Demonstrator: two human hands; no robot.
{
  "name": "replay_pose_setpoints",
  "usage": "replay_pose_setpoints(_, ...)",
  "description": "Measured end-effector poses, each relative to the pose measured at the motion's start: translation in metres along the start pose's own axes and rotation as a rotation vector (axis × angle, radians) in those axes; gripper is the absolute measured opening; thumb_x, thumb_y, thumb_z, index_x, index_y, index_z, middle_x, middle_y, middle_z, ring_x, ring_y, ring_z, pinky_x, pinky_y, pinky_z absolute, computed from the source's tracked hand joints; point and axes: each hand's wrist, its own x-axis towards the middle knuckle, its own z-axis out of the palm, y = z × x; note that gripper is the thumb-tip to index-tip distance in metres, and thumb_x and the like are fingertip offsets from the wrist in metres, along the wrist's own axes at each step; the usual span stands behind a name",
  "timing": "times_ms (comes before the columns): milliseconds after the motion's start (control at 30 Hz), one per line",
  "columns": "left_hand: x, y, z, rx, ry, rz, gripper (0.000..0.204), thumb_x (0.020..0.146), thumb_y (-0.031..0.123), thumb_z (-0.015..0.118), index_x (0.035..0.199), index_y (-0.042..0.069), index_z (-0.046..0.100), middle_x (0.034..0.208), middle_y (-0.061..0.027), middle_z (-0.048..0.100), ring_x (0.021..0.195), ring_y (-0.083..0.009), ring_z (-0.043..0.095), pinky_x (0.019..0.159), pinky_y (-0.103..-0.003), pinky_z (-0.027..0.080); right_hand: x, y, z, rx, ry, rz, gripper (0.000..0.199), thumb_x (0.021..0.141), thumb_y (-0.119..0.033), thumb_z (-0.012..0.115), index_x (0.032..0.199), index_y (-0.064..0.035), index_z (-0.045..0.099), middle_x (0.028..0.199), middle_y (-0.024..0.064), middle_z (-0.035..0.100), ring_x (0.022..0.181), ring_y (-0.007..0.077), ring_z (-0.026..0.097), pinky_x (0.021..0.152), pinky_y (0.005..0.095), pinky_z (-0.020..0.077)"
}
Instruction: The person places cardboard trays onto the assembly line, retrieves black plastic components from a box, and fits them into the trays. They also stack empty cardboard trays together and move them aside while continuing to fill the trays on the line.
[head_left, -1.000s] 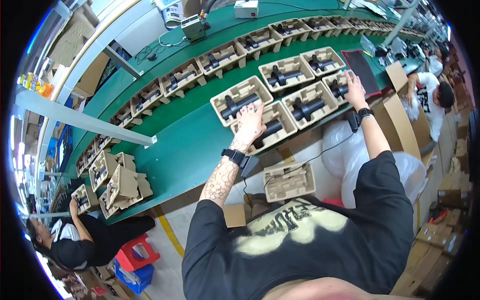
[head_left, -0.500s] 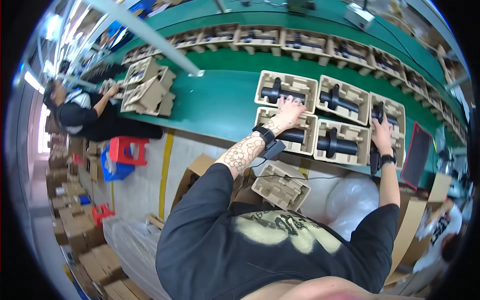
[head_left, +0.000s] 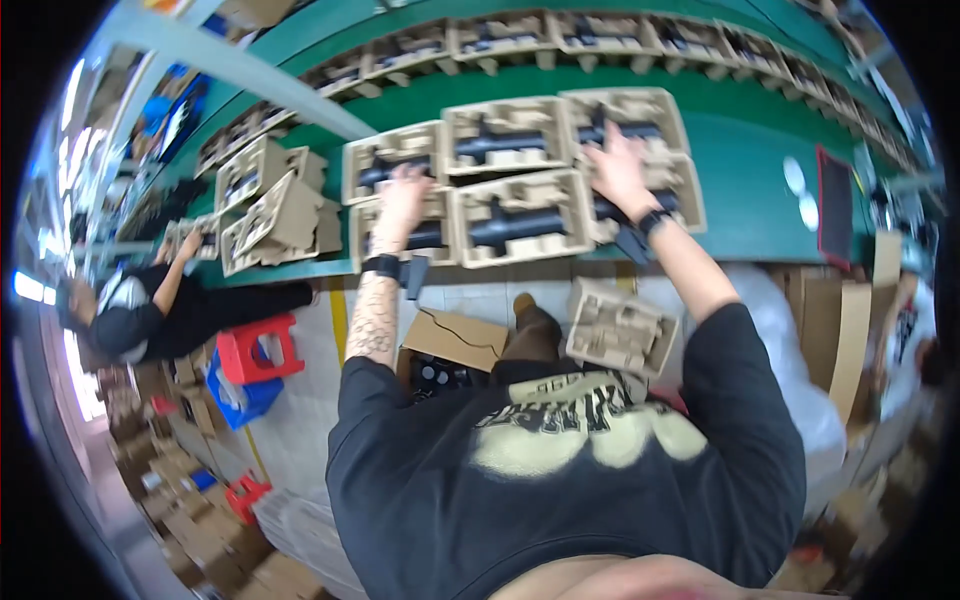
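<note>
Several tan pulp trays with black tube-shaped parts lie on the green bench (head_left: 750,190). My left hand (head_left: 403,200) rests flat, fingers spread, on the near-left tray (head_left: 372,232), over its black part. My right hand (head_left: 615,168) presses on the right-hand trays (head_left: 668,150), fingers apart over a black part. Between my hands sits a near tray (head_left: 520,215) with a black part. Both wrists wear black bands.
An empty pulp tray (head_left: 618,332) and an open cardboard box (head_left: 450,345) sit below the bench near my body. A seated person (head_left: 150,305) works at the left beside stacked trays (head_left: 265,205). Red stools (head_left: 258,350), a blue crate and cartons stand on the floor.
The view has swung, so the bench now runs across the top. Both hands stay on the trays; my right hand has shifted onto the right-hand trays nearer the middle.
</note>
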Motion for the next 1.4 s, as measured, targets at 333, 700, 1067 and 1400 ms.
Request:
replay_pose_setpoints(333,-0.010,0.126,-0.068,-0.601,0.638,-0.389,0.026,0.090,0.010,0.055,0.112,-0.004,0.057,0.104,-0.0155,0.063,0.087,-0.0238,0.062,0.076,-0.031,0.050,-0.085,-0.019,-0.103,0.540,0.248,0.017,0.043,0.077,-0.019,0.066,0.119,-0.0108,0.056,0.131,0.0177,0.045,0.121,0.0339,0.043,0.101,0.0432,0.0360)
replay_pose_setpoints(700,-0.060,0.389,0.089,-1.019,-0.949,-0.087,0.040,0.083,0.036,0.057,0.092,-0.002,0.062,0.078,-0.0191,0.065,0.065,-0.0291,0.065,0.065,-0.038,0.051,-0.413,0.092,-0.035,0.801,-0.203,0.962,0.047,0.075,-0.020,0.064,0.117,-0.0016,0.052,0.099,0.0131,0.065,0.092,0.0254,0.062,0.080,0.0367,0.0482)
replay_pose_setpoints(1067,-0.055,0.403,0.127,-0.853,-0.208,0.148,0.031,0.076,0.023,0.061,0.096,-0.001,0.061,0.095,-0.0217,0.064,0.085,-0.0343,0.063,0.078,-0.038,0.050,-0.412,0.105,-0.028,0.710,-0.031,1.248,0.047,0.069,-0.016,0.057,0.113,0.0013,0.054,0.089,0.0227,0.060,0.084,0.0396,0.058,0.078,0.0420,0.0465)
replay_pose_setpoints(1400,-0.015,0.440,-0.107,-1.023,-0.598,0.201,0.043,0.076,0.023,0.063,0.109,-0.002,0.052,0.089,-0.0238,0.062,0.085,-0.0344,0.063,0.077,-0.039,0.050,-0.408,0.159,-0.189,0.955,0.022,1.139,0.051,0.062,-0.011,0.052,0.111,0.0038,0.057,0.098,0.0067,0.061,0.088,0.0156,0.057,0.078,0.0275,0.0458)
